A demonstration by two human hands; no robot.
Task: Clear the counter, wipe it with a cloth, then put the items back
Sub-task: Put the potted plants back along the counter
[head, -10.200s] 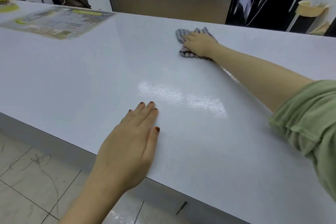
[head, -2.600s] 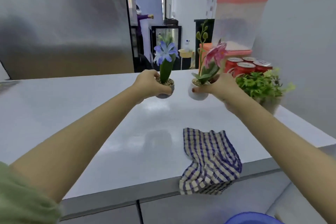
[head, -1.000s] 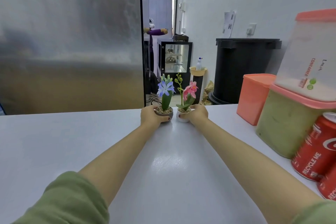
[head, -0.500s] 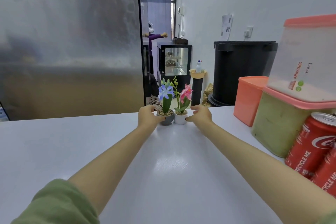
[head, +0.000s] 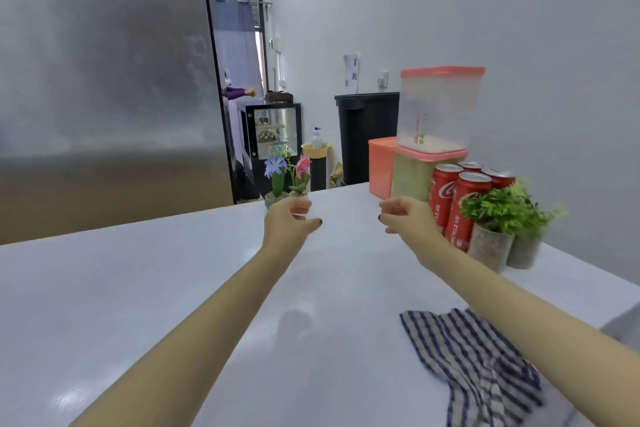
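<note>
- Left grip (head: 289,222): raised over the bench (head: 138,288), fingers loosely curled, thumb out to the right, nothing held.
- Right grip (head: 403,218): raised at the same level, well apart from the left, fingers loosely curled toward it, nothing held.
- Blue-flower pot (head: 275,180): upright at the far edge of the bench, just beyond the left grip; base partly hidden by the fingers; contact with them not discernible.
- Pink-flower pot (head: 302,173): upright, just beside the blue-flower pot on its right; base likewise hidden.
- Checked cloth (head: 478,357): blue and white, crumpled, lies at the near right of the bench under the right forearm, one end trailing over the front edge.
- Cola cans (head: 464,201): red, upright, clustered just behind the right grip.
- Green plants (head: 502,211): two, in grey pots, just right of the cans, near the wall.
- Stacked containers (head: 438,107): clear tub with pink lid on top of a green-filled tub, behind the cans.
- Orange box (head: 381,163): just left of the stack, at the far edge.
- Steel fridge (head: 104,80): beyond the bench, left.
- Black bin (head: 367,135): on the floor beyond the bench, against the wall.
</note>
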